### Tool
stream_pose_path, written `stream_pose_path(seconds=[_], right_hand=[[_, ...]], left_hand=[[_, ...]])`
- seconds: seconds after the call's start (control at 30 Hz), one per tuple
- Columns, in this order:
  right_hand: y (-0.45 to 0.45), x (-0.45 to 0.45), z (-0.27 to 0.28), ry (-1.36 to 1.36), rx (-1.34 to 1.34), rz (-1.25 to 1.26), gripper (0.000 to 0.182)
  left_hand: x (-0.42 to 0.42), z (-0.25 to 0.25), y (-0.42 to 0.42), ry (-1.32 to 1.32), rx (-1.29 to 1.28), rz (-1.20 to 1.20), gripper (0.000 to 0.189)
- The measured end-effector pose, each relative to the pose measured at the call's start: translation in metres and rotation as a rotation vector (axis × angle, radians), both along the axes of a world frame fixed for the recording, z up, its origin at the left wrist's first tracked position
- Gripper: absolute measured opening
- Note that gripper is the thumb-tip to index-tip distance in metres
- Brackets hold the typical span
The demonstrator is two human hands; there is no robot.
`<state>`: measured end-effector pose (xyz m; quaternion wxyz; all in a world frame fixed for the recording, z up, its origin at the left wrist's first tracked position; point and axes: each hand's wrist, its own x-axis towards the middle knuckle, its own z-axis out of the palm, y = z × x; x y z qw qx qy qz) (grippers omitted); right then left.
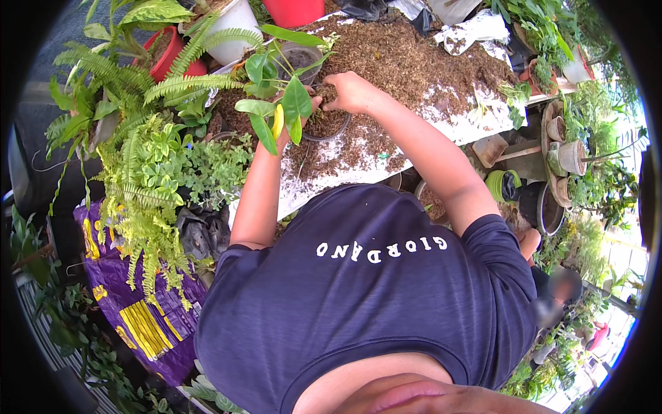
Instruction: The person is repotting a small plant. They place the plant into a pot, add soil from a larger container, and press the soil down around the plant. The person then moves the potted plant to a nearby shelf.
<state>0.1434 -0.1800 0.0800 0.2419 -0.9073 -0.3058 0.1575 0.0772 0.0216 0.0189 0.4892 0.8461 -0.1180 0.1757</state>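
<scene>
A leafy potted-type plant [297,98] with broad green leaves and one yellow leaf leans over my left forearm. My left hand [309,106], partly covered by those leaves, is around the base of the plant. From the other side, the fingers of my right hand [347,93] curl in on a brown clump of roots and soil [326,95] at that base. Beneath both hands is a round dark plastic pot [336,133], its near rim showing. A grey plastic pot [301,58] stands just beyond them. The right fingertips are partly hidden.
Loose brown potting mix [403,52] is spread over a white sheet [465,127] on the table. Ferns [129,139], a red pot [168,54] and a white pot [232,31] crowd the left. A purple sack [139,300] lies lower left. Pots and another person [548,295] are at right.
</scene>
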Motion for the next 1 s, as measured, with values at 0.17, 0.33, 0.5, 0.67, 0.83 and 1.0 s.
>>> stream_pose_path(seconds=[0.17, 0.33, 0.5, 0.67, 0.83, 1.0], right_hand=[[0.000, 0.001, 0.004, 0.030, 0.071, 0.022, 0.062], [-0.004, 0.017, -0.019, -0.019, 0.001, 0.042, 0.062], [0.002, -0.001, -0.003, 0.122, -0.008, -0.110, 0.072], [0.002, -0.026, 0.006, 0.148, 0.084, -0.141, 0.067], [-0.015, -0.022, -0.011, -0.126, 0.157, -0.029, 0.045], [-0.010, -0.060, -0.029, -0.325, -0.202, 0.117, 0.036]], left_hand=[[-0.005, 0.006, 0.002, 0.041, 0.013, -0.005, 0.032], [-0.006, 0.011, -0.002, 0.063, 0.002, 0.002, 0.034], [-0.003, 0.008, 0.003, 0.127, -0.027, -0.023, 0.033], [0.003, 0.001, 0.003, 0.002, 0.002, -0.027, 0.032], [0.001, 0.012, -0.004, 0.065, -0.093, -0.060, 0.027], [-0.002, 0.010, -0.004, 0.077, -0.208, -0.067, 0.026]])
